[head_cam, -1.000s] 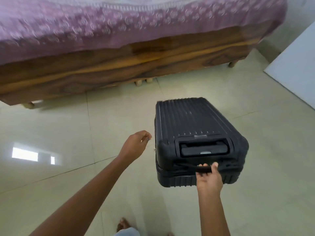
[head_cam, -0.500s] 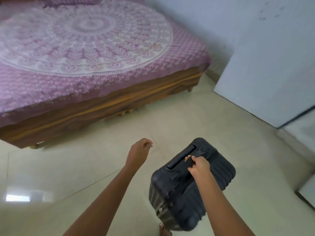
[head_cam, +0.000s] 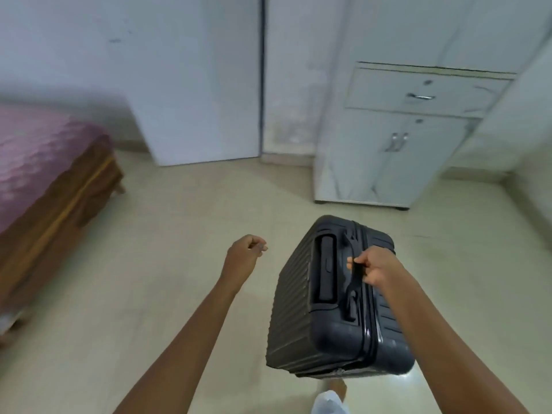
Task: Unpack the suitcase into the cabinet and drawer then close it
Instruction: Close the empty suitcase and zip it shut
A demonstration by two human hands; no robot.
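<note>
A black ribbed hard-shell suitcase (head_cam: 313,312) hangs upright and zipped shut above the floor at lower centre. My right hand (head_cam: 375,268) is closed around its top carry handle. My left hand (head_cam: 243,256) floats to the left of the case, fingers curled in a loose fist, holding nothing. Ahead at the right stands a white cabinet (head_cam: 352,162) with a closed drawer (head_cam: 385,91) at its top and two closed doors (head_cam: 424,162) below, each with a metal handle.
A wooden bed (head_cam: 59,198) with a purple cover fills the left edge. A white door (head_cam: 203,85) stands against the back wall, left of the cabinet. Pale tiled floor (head_cam: 185,210) stretches between the bed and the cabinet. My foot shows below the suitcase.
The suitcase has been lifted off the floor by its handle and carried away from the bed. My view has swung right, bringing the door and cabinet into sight.
</note>
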